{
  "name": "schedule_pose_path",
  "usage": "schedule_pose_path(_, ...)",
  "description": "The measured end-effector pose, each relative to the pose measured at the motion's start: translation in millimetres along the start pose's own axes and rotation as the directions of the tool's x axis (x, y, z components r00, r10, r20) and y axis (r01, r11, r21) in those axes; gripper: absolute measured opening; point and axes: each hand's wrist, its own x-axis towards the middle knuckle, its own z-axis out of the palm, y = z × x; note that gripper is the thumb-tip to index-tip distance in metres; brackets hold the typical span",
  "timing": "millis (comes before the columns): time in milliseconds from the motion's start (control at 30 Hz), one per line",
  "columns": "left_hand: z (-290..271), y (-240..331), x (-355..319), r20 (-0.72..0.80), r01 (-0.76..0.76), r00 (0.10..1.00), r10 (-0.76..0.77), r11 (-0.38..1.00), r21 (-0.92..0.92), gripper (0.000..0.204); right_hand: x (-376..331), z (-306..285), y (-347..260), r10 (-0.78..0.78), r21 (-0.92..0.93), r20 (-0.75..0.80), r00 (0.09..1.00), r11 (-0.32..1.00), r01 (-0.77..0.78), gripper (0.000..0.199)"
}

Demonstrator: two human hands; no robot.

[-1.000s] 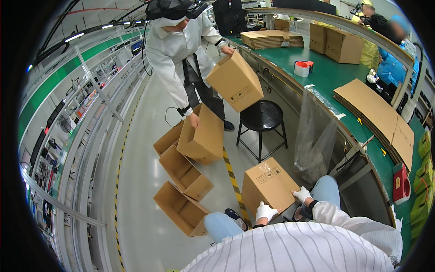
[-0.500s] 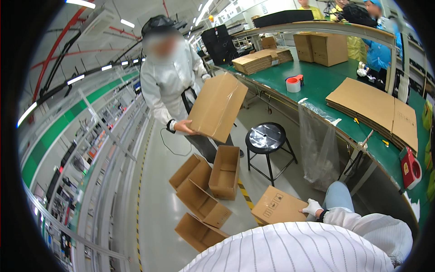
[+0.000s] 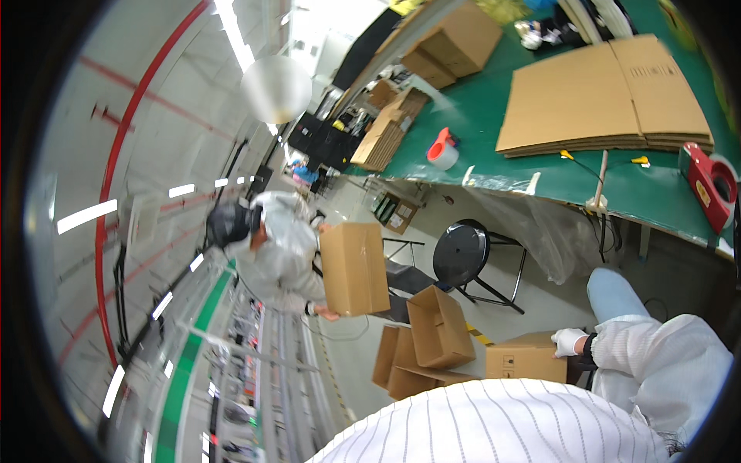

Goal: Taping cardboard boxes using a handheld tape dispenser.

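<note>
My right hand (image 3: pixel 570 343), in a white glove with a dark wristband, is closed on the right edge of a brown cardboard box (image 3: pixel 526 363) beside my leg. The striped white fabric of my garment covers the lower part of that box's surroundings. My left hand is out of view. Across from me, a person (image 3: pixel 282 247) in a white coat and dark cap holds a taped cardboard box (image 3: pixel 353 270) in both hands. Open cardboard boxes (image 3: pixel 440 328) stand on the floor between us.
A black round stool (image 3: pixel 461 251) stands under the edge of the green workbench (image 3: pixel 482 116). On the bench lie flattened cartons (image 3: pixel 571 96), a tape roll with a red holder (image 3: pixel 443 151) and a red tape dispenser (image 3: pixel 710 189). A clear plastic bag (image 3: pixel 532 231) hangs from its edge.
My view has tilted and turned, so the whole scene appears rotated. My right hand remains on the box. The other person still holds the taped box, now seen from another angle.
</note>
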Motion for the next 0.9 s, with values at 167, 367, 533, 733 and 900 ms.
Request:
schedule_pose_path(167, -94, 100, -100, -0.146, 0.165, 0.972, -0.187, 0.975, -0.148, 0.048, 23, 47, 3, -0.075, -0.108, 0.391, 0.917, 0.986, 0.126, 0.037)
schedule_pose_path(367, -209, 315, -185, -0.199, 0.248, 0.907, -0.371, 0.853, -0.460, 0.046, 44, 108, -8, -0.170, 0.011, 0.797, 0.579, 0.963, 0.268, 0.050)
schedule_pose_path(533, -257, 585, -222, -0.143, 0.201, 0.898, -0.416, 0.676, -0.709, 0.044, 51, 88, -12, -0.166, 0.056, 0.798, 0.579, 0.978, 0.203, 0.050)
schedule_pose_path(733, -198, 306, -134, -0.003, 0.317, 0.897, -0.441, 0.649, -0.692, 0.043, 45, 55, -15, -0.140, 0.053, 0.811, 0.568, 0.985, 0.167, 0.051)
schedule_pose_path(900, -117, 152, -95, 0.114, 0.365, 0.911, -0.397, 0.645, -0.671, 0.042, 39, 44, -9, -0.150, 0.024, 0.751, 0.643, 0.979, 0.200, 0.049)
